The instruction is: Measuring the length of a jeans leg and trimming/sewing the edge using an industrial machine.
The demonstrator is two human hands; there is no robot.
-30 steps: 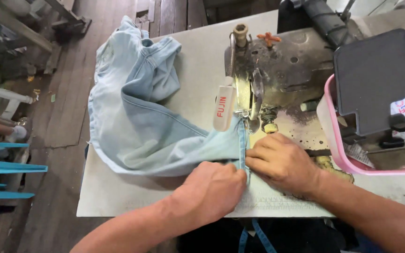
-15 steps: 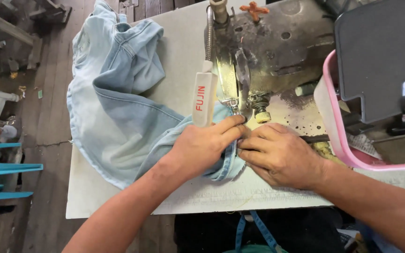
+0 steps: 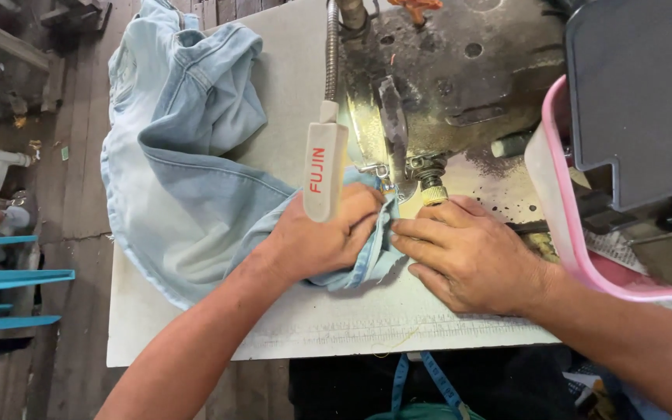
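Grip: left hand (image 3: pixel 328 241) clamped on bunched denim; right hand (image 3: pixel 472 257) flat, fingers together, pressing the fold.
Counter (image 3: pixel 289 117): pale, carrying everything.
Denim garment (image 3: pixel 188 179): light blue, spreading toward 10 o'clock from the hands.
Sewing machine (image 3: pixel 460 85): at 12 o'clock.
Lamp head (image 3: pixel 324 171): white, over the left hand.

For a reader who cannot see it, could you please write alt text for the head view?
Two bare hands, left hand and right hand, press a light blue denim garment flat under the needle of a worn sewing machine on a pale table. A pink tub stands at right.
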